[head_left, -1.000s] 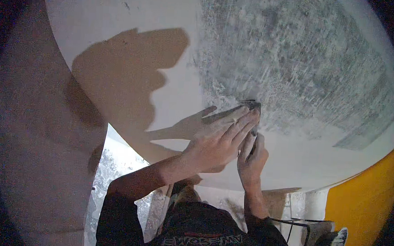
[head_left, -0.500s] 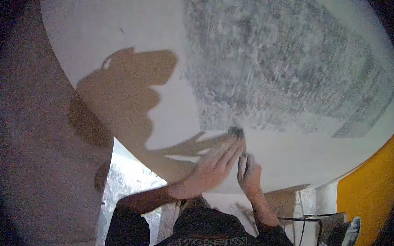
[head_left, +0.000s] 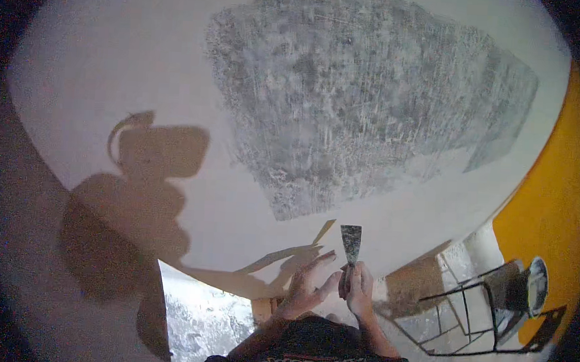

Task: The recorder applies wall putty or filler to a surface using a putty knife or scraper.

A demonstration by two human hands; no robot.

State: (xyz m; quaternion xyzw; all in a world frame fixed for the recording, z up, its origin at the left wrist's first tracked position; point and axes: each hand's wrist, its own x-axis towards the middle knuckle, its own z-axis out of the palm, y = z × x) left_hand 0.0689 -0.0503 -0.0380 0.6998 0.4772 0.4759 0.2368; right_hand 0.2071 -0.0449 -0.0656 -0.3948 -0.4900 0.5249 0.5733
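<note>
My right hand is wrapped round the handle of a putty knife. Its flared, speckled grey blade points away from me, up toward the white painted surface. Close to the left of the handle, my left hand is empty, its thumb and fingers apart. Beyond the blade, a large rough grey patch with streaks and ragged edges spreads over the white surface. The blade shows just below the patch's lower edge; whether it touches the surface I cannot tell.
My shadow falls across the left of the white surface. On the right stands a black metal frame, with a round, pale-rimmed container at its top, near an orange wall. Bright, smeared sheeting shows low on the left.
The putty knife has come back from the patch's lower edge toward me. My left hand has left the blade area and opened. The view has shifted, bringing more of the patch and metal frame into sight.
</note>
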